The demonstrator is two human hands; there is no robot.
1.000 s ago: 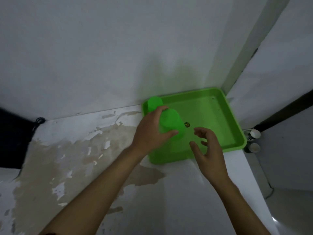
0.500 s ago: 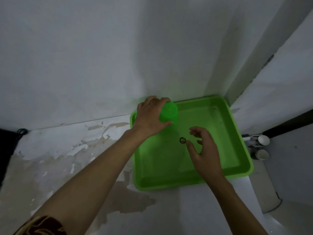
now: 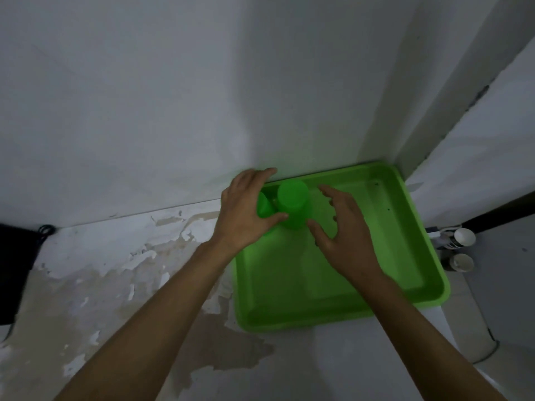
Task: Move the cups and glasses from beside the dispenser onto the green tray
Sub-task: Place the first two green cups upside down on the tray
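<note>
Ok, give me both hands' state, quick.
Left hand: open, fingers spread beside the green cups, thumb touching one; no grip.
Right hand: open, empty, above the green tray.

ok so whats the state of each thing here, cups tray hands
tall green cup: upside down on the tray, far left corner
second green cup: beside it, mostly hidden by the left hand
green tray: flat on the counter, otherwise bare
left hand: open, thumb touching the tall cup
right hand: open, holding nothing

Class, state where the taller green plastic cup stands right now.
The taller green plastic cup stands in the far-left corner of the green tray, beside a smaller green cup, between the left hand and right hand.
</note>
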